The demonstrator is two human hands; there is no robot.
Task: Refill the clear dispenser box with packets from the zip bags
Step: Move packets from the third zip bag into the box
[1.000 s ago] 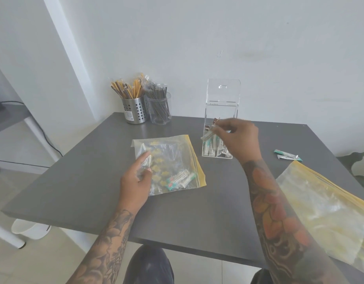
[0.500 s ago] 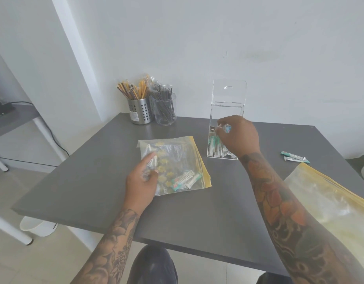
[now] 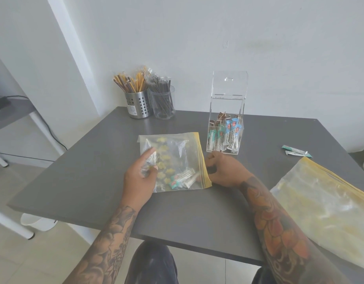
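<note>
Clear acrylic dispenser box (image 3: pixel 225 128) stands toward the table's (image 3: pixel 95 181) far edge; the right hand (image 3: pixel 222 171) has left it, now pinching the yellow-zippered plastic bag's (image 3: pixel 177 158) mouth, left hand (image 3: pixel 140 177) flat pinning it: another packet fetch beginning.

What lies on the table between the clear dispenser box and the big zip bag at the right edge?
In the head view, two loose packets lie on the table between the dispenser box and the big zip bag; otherwise bare tabletop.
</note>
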